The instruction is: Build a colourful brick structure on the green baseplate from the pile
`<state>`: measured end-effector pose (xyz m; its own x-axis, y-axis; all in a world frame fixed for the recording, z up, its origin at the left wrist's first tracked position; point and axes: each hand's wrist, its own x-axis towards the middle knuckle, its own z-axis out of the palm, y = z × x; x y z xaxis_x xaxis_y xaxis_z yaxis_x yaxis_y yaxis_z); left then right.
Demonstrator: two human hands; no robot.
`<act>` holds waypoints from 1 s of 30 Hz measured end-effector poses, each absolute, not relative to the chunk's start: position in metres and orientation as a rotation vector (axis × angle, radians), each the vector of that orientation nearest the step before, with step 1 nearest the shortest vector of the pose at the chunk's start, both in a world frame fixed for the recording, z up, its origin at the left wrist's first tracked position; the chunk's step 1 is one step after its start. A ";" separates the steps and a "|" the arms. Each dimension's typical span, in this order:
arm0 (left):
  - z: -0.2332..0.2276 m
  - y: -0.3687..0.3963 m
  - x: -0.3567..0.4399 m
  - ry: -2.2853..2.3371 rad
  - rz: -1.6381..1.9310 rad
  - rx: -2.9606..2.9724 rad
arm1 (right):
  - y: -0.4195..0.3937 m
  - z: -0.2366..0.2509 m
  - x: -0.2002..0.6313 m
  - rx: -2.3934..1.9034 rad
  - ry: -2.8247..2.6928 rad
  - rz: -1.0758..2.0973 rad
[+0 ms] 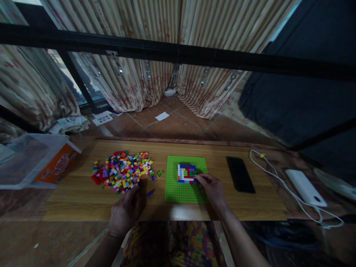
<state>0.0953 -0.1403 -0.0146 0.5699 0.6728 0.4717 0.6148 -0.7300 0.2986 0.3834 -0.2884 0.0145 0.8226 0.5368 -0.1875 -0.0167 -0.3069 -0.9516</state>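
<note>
A green studded baseplate lies on the wooden board, bearing a low square build of toy bricks in blue, white, red and green. My right hand reaches in from the right, thumb and forefinger pinched on a small brick at the build's right edge; the fingertips partly hide it. At the near edge of a heap of loose, many-coloured toy bricks rests my left hand, fingers curled together. What they hold, if anything, is hidden. A dark blue brick and a lime printed brick lie between heap and baseplate.
A black phone lies right of the baseplate on the wooden board. Farther right are a white power bank and its cable. A clear plastic box with an orange label stands at left. Beyond runs a black rail before curtains.
</note>
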 end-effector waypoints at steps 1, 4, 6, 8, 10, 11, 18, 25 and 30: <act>-0.015 -0.140 0.095 1.105 0.886 2.691 | -0.290 0.017 0.384 -1.771 -0.347 0.584; -0.017 -0.140 0.095 1.119 0.866 2.674 | -0.297 0.022 0.383 -1.665 -0.222 0.513; -0.018 -0.140 0.094 1.122 0.854 2.657 | -0.301 0.025 0.379 -1.629 -0.184 0.473; -0.018 -0.140 0.095 1.110 0.860 2.639 | -0.303 0.029 0.373 -1.610 -0.174 0.474; -0.017 -0.141 0.095 1.110 0.865 2.618 | -0.304 0.034 0.367 -1.616 -0.188 0.485; -0.016 -0.142 0.096 1.112 0.863 2.607 | -0.303 0.037 0.363 -1.632 -0.207 0.489; -0.009 -0.148 0.097 1.130 0.834 2.520 | -0.294 0.040 0.319 -1.771 -0.517 0.549; -0.010 -0.151 0.098 1.106 0.836 2.484 | -0.269 0.026 0.250 -1.780 -1.154 0.802; -0.009 -0.152 0.098 1.112 0.789 2.516 | -0.243 0.022 0.248 -1.801 -1.337 0.612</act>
<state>0.0978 -0.1518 -0.0088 0.5551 0.7460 0.3680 0.5937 -0.6652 0.4528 0.2479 -0.2432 0.0220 0.3264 0.9422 0.0758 0.5584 -0.1275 -0.8197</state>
